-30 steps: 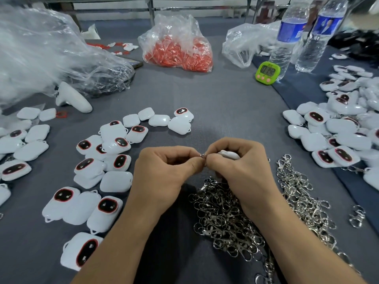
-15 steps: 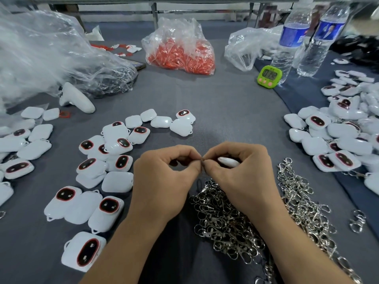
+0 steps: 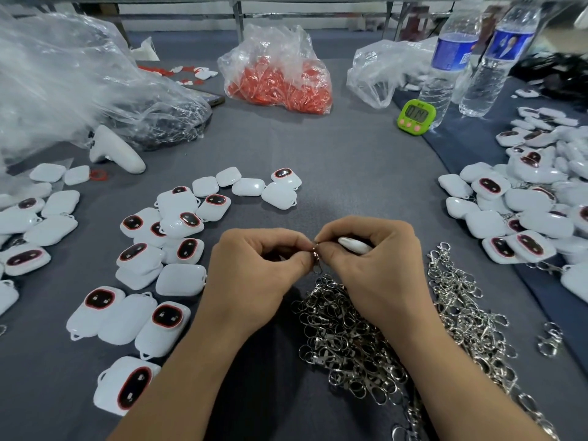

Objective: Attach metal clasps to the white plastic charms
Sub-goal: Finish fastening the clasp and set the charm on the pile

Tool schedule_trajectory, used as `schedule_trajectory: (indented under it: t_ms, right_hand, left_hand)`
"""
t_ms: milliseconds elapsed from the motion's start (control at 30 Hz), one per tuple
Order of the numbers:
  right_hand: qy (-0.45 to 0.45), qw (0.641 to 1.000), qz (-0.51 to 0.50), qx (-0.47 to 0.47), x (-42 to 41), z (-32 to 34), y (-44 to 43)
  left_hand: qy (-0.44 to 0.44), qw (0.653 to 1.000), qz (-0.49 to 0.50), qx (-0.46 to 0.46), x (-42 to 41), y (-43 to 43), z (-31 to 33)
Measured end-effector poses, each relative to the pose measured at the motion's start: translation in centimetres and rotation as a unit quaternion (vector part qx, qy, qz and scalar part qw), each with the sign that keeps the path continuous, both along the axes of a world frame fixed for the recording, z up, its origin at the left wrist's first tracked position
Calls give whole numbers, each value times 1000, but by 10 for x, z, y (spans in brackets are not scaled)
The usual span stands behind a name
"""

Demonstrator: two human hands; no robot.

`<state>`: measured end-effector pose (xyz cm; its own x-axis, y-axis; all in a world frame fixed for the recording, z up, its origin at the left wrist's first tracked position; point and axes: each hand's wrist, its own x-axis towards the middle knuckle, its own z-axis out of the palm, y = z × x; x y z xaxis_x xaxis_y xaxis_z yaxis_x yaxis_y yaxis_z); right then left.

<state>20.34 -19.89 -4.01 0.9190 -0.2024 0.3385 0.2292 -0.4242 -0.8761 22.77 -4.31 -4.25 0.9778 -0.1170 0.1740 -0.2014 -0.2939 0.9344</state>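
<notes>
Two grips — left fingers (image 3: 294,251) pinch the metal clasp (image 3: 316,258), right fingers (image 3: 332,237) curl round a white charm (image 3: 353,244).

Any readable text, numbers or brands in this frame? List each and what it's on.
"01:14", roughly, digits soft: display of the green timer.
Blue-label water bottle: white print, too blurred to read.
Picture-label water bottle: text too blurred to read.
White charms: small pale marks on the dark faces, no legible text.
</notes>
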Motion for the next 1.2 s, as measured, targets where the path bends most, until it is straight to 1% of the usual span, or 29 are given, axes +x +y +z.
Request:
schedule_trajectory:
  t_ms: [167,367,467,600,700,767,833,867,900,967,1000,1067,1200]
  right_hand:
    - [9,1000,9,5,1,-2,-1]
    - [26,999,28,34,2,-2,-1]
    - [28,998,47,43,1,-1,-1]
    - [29,996,65,56,1,0,-1]
    - [32,996,65,60,1,1,0]
    - [53,995,54,72,2,0,2]
    - [88,993,31,66,4,-4,3]
    - [101,993,23,59,4,-5,3]
    - [109,992,20,54,4,-6,4]
    - [117,992,28,48,2,-7,5]
    - [120,991,32,47,2,-7,5]
    - [126,990,33,46,3,-8,3]
    - [118,992,28,32,4,-9,0]
  left_hand:
    - [-5,1000,-10,15,-1,2,0]
    - [-2,999,-14,30,-3,1,4]
    - [11,1000,-19,14,-2,1,6]
    - [34,998,-46,-32,-2,2,7]
    - [45,997,-37,-50,-1,1,6]
    - [44,998,-12,-44,-1,-1,5]
    - [4,999,45,-8,-2,1,3]
    - [-30,996,81,29,-2,3,3]
    - [-64,988,119,81,-2,5,4]
    - [-125,952,180,215,-1,11,3]
    - [-155,930,188,274,1,12,1]
    - [-183,903,176,347,3,11,-2]
    - [-180,893,110,397,1,3,-9]
